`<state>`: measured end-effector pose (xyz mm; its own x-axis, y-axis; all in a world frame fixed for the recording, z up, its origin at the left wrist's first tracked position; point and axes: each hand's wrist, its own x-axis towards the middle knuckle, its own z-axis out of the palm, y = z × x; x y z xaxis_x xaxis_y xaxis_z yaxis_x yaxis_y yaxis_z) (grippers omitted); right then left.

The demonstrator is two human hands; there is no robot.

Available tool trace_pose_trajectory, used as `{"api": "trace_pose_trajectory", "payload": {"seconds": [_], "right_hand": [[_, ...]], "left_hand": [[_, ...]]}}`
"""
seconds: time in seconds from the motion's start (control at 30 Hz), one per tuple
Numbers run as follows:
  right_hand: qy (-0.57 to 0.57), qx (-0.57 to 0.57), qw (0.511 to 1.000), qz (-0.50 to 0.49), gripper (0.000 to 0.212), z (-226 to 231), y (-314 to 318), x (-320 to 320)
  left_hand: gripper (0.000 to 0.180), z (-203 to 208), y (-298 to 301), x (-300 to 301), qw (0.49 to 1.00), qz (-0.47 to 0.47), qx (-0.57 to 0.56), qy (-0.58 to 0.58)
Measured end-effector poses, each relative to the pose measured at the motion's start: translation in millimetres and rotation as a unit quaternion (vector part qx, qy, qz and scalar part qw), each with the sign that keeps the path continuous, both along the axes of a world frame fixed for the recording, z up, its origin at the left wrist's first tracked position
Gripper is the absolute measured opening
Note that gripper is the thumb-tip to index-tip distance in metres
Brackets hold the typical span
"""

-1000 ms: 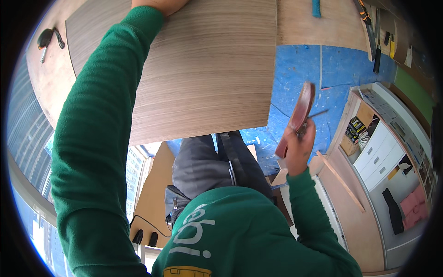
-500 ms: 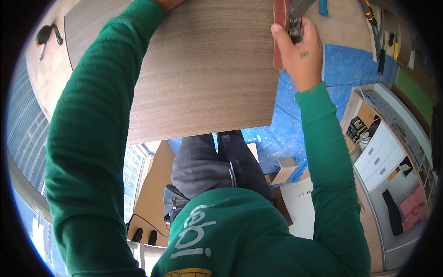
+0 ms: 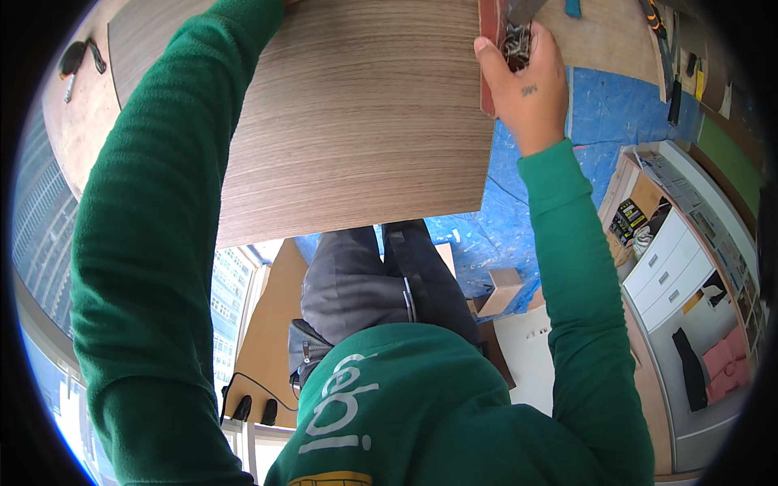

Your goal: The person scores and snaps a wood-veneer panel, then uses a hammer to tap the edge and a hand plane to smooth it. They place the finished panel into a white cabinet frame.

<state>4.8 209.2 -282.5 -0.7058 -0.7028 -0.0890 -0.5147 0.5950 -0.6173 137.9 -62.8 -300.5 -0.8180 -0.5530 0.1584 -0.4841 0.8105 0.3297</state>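
A large wood-grain panel (image 3: pixel 365 138) lies flat in front of me, its near edge close to my thighs. My right hand (image 3: pixel 531 89) is wrapped around a hand sander (image 3: pixel 489 81) with a reddish-brown sanding face and metal clamp parts. The sander sits along the panel's right edge, with my thumb over its near end. Only a sliver of my left hand (image 3: pixel 291 2) shows at the top of the picture, over the panel's far part; its fingers are out of sight.
A black corded tool or tape (image 3: pixel 71 61) lies on the plywood table at left. Hand tools (image 3: pixel 666 61) line the far right, near a blue object (image 3: pixel 573 8). Blue sheeting (image 3: pixel 519 186) covers the floor, with a cardboard box (image 3: pixel 501 292) on it. A white drawer cabinet (image 3: pixel 664 267) stands at right.
The whole view has shifted slightly, and less of my left hand shows. My right hand keeps its grip on the sander at the panel's edge, with little visible movement along it.
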Motion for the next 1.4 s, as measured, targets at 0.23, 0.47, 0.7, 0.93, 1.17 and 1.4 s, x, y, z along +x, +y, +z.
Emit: {"api": "trace_pose_trajectory", "payload": {"seconds": [0.23, 0.47, 0.7, 0.93, 1.17, 1.4], "right_hand": [[0.019, -0.010, 1.000, 0.013, 0.061, -2.0, 36.9, 19.8], [0.005, 0.029, 1.000, 0.000, 0.069, 4.8, 69.9, 46.3], [-0.035, 0.045, 0.998, -0.011, 0.070, 14.6, 97.8, 70.0], [-0.076, 0.098, 0.992, -0.029, 0.069, 19.3, 159.5, 104.4], [-0.303, -0.028, 0.921, -0.244, 0.055, 60.6, 234.6, 129.8], [-0.362, -0.026, 0.869, -0.338, 0.039, 50.6, 254.5, 101.5]], "left_hand": [[0.056, -3.2, -1.7, 0.0, 1.000, -0.004, 0.000, 0.003], [0.056, -2.3, -2.7, -0.5, 1.000, -0.002, 0.001, -0.002], [0.057, 1.6, -2.0, -0.5, 1.000, 0.003, 0.000, -0.016], [0.057, 1.9, -2.0, -1.6, 1.000, 0.003, 0.004, -0.013], [0.052, -2.8, -0.3, 2.2, 1.000, -0.003, 0.001, 0.001], [0.042, 1.4, 36.5, -9.3, 0.985, -0.139, -0.090, -0.041]]}}
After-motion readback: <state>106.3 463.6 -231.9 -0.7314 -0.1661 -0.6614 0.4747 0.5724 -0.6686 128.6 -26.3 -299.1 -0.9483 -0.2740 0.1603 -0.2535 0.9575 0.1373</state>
